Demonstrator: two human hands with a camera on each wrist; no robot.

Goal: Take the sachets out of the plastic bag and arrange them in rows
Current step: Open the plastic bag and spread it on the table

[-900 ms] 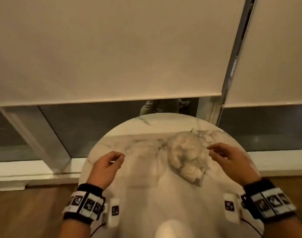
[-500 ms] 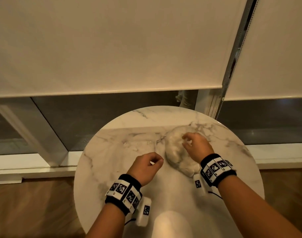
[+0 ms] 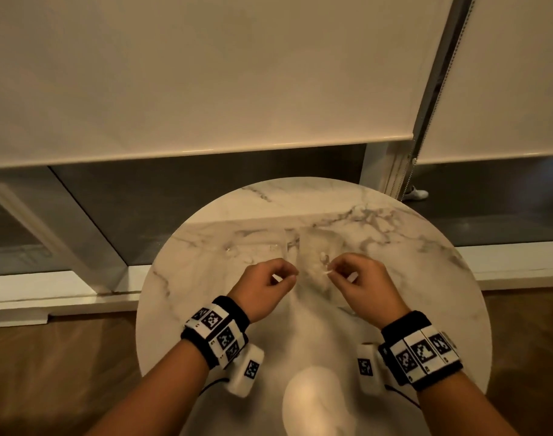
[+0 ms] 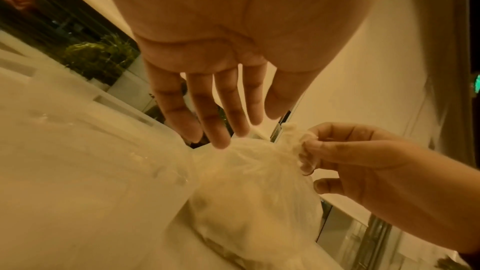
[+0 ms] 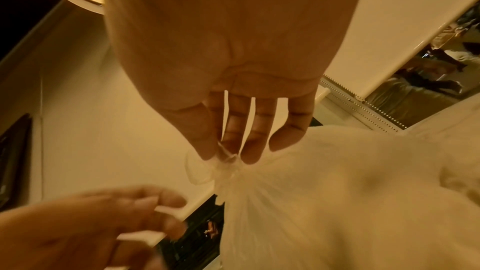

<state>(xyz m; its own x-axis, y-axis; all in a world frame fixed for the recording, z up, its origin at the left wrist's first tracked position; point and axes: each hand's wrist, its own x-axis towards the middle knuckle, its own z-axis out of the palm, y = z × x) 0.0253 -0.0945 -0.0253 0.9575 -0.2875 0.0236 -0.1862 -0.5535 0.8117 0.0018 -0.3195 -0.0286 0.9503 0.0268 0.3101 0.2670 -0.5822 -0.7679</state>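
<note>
A thin clear plastic bag (image 3: 316,256) of pale sachets stands in the middle of the round marble table (image 3: 394,247). Its top is twisted into a knot. My right hand (image 3: 333,272) pinches that knot between thumb and fingertips; the right wrist view shows the pinch (image 5: 226,155) with the bag (image 5: 337,202) hanging below. My left hand (image 3: 292,275) hovers just left of the knot. In the left wrist view its fingers (image 4: 221,130) are stretched out, tips at the bag (image 4: 254,182), holding nothing. The sachets inside show only as blurred lumps.
A clear plastic container (image 3: 256,247) lies on the table just left of the bag. Bare marble lies near me and at the right. Beyond the table's far edge are a window sill and lowered roller blinds (image 3: 205,73). Wood floor surrounds the table.
Both hands came together at the bag. My right hand shifted from resting on the bag to pinching its knot and drawing the top up. My left hand moved right and up to it.
</note>
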